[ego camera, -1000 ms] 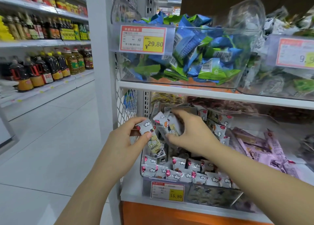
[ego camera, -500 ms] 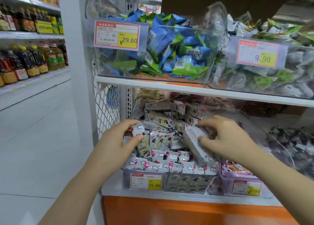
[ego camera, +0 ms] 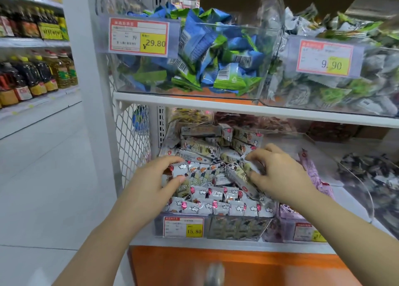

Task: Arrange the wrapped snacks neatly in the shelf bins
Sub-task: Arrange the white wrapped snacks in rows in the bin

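Observation:
A clear bin on the lower shelf holds several white wrapped snacks with cartoon prints, some lined upright in front rows, others piled loose behind. My left hand grips an upright white snack pack at the bin's left side, thumb on its front. My right hand holds a long white snack pack tilted over the bin's right part, fingers curled on its upper end.
A neighbouring bin with pink packs sits to the right. Above, clear bins hold blue-green packs and grey-green packs. A white shelf edge runs overhead. A mesh side panel is on the left; the aisle floor and bottle shelves lie beyond it.
My right hand has shifted left and lower with the long pack, towards the middle of the bin. My left hand stays on its pack at the left side.

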### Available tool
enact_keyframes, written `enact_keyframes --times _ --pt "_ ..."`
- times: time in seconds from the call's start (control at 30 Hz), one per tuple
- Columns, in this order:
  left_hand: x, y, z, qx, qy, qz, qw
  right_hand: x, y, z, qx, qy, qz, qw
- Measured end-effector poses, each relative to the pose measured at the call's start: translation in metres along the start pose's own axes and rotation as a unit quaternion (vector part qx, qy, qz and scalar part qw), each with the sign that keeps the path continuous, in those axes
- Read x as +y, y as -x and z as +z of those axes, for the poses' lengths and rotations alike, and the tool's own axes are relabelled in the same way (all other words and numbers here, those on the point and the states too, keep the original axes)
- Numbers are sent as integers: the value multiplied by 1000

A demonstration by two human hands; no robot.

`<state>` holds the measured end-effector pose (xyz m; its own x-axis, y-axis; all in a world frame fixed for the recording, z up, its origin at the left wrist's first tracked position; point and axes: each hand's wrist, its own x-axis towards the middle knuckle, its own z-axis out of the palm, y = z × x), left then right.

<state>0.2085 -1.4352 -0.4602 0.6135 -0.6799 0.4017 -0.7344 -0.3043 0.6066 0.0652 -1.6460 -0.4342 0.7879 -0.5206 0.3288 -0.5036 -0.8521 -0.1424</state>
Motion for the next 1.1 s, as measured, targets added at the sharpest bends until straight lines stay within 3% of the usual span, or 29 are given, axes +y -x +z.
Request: enact_keyframes --times 0.1,0.27,0.5,0.67,0.83,0.97,1.1 --pt "1 1 1 0 -4 5 1000 -3 1 -2 0 37 -13 999" --pt "-2 2 1 -2 4 2 1000 1 7 -12 -110 41 -30 993" --pt "0 2 4 11 -4 16 1000 -2 16 -4 -13 62 -24 998" --pt "8 13 0 95 -11 78 992 -4 32 -10 99 10 -80 992" --pt "31 50 1 173 37 145 973 -23 66 -9 88 -132 -117 980" --pt "44 96 21 201 107 102 968 -32 104 8 24 -238 -107 965" --pt "21 150 64 153 129 -25 979 -26 139 63 -66 -256 -73 962"
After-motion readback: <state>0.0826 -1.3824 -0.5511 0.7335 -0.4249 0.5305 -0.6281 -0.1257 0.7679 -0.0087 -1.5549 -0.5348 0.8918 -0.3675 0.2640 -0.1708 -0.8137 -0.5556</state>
